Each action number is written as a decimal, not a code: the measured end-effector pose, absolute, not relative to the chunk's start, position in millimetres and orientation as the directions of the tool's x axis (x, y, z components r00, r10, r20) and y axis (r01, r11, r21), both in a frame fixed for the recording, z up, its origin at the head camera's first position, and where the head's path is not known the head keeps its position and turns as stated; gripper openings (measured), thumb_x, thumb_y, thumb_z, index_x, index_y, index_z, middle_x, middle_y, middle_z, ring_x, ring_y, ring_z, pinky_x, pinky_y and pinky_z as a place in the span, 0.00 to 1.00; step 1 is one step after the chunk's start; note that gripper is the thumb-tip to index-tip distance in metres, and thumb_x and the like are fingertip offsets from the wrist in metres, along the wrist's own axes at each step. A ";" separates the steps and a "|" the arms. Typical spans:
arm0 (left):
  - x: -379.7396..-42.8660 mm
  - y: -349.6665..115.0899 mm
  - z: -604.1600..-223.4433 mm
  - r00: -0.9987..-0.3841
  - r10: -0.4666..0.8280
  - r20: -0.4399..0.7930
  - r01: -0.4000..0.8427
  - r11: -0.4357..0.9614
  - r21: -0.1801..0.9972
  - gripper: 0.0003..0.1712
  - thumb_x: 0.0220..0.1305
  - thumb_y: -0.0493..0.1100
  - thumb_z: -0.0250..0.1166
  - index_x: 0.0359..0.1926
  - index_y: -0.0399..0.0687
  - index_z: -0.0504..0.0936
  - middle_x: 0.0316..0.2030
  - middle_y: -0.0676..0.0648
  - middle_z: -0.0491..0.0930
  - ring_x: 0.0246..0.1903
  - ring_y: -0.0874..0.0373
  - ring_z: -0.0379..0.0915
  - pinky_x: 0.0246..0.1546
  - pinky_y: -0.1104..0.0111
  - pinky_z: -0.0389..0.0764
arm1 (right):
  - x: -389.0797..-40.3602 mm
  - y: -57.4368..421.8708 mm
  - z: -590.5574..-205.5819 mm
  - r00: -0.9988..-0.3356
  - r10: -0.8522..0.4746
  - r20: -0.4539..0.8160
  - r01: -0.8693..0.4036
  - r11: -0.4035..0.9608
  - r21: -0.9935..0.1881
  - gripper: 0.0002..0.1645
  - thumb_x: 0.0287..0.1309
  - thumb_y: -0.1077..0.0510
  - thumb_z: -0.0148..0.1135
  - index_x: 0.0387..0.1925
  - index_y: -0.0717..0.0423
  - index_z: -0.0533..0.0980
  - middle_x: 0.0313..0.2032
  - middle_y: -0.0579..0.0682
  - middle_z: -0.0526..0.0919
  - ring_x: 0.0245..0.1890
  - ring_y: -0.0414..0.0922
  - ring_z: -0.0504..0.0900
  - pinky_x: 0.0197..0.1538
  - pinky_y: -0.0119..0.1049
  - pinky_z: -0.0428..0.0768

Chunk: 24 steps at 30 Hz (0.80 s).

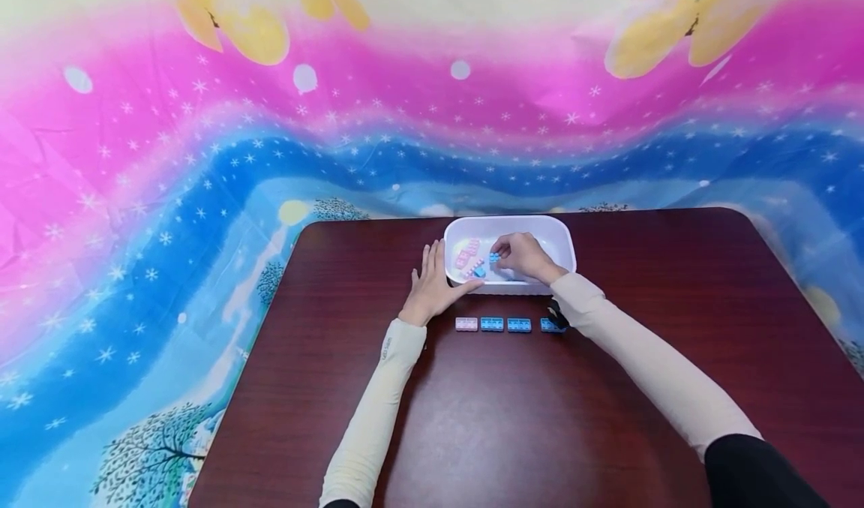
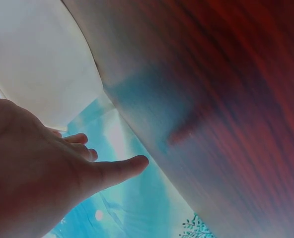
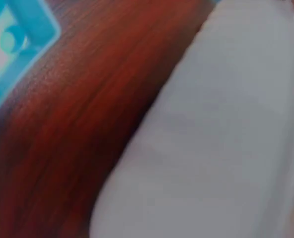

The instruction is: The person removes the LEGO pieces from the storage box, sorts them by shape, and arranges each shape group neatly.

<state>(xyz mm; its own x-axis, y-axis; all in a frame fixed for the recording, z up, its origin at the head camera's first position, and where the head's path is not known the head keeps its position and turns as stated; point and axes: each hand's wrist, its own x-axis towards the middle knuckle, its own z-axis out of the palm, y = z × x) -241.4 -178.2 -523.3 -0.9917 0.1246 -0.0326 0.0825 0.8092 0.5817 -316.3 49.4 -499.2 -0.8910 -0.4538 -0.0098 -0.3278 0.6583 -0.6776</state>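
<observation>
A white plastic basin stands at the table's far edge with pink and blue toy building blocks inside. Against its left side rests my left hand, fingers straight and thumb along the near rim. The left wrist view shows that hand beside the basin wall. My right hand reaches over the basin, pinching a small blue building block between thumb and fingers. In the right wrist view the basin's outer wall covers most of the picture, and the right hand's fingers are hidden.
In front of the basin is a row of blocks: a pink block, two blue blocks and another blue block partly under the right wrist. The dark wooden table stands before a patterned cloth backdrop.
</observation>
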 end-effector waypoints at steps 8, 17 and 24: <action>-240.6 -177.1 -522.8 -0.991 0.130 -0.031 0.090 0.825 0.559 0.72 0.63 0.77 0.64 0.86 0.51 0.31 0.86 0.43 0.37 0.84 0.46 0.27 0.75 0.33 0.46 | -299.9 59.2 -474.9 -0.888 -0.457 0.043 -0.363 0.642 -0.676 0.13 0.58 0.67 0.77 0.45 0.66 0.87 0.36 0.56 0.89 0.40 0.53 0.87 0.51 0.50 0.83; -238.9 -176.7 -522.6 -0.991 0.128 -0.039 0.083 0.820 0.567 0.72 0.62 0.78 0.64 0.86 0.52 0.31 0.86 0.44 0.37 0.84 0.47 0.26 0.75 0.33 0.47 | -269.6 63.1 -457.4 -0.877 -0.474 0.082 -0.400 0.622 -0.673 0.13 0.58 0.66 0.78 0.45 0.64 0.87 0.37 0.54 0.89 0.41 0.53 0.87 0.49 0.50 0.84; -241.3 -177.3 -523.3 -0.991 0.127 -0.038 0.084 0.824 0.560 0.72 0.63 0.78 0.64 0.86 0.52 0.30 0.86 0.43 0.36 0.84 0.46 0.27 0.75 0.33 0.46 | -243.8 66.2 -452.4 -0.856 -0.503 0.120 -0.441 0.589 -0.677 0.12 0.57 0.68 0.78 0.43 0.64 0.87 0.37 0.54 0.89 0.39 0.52 0.87 0.48 0.50 0.86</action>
<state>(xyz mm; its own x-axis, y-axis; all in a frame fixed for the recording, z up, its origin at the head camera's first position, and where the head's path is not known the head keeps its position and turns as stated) -241.3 -177.3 -523.3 -0.9911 0.1273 -0.0380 0.0844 0.8245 0.5596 -243.8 66.2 -452.4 -0.8560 -0.5029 0.1200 -0.4409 0.5888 -0.6774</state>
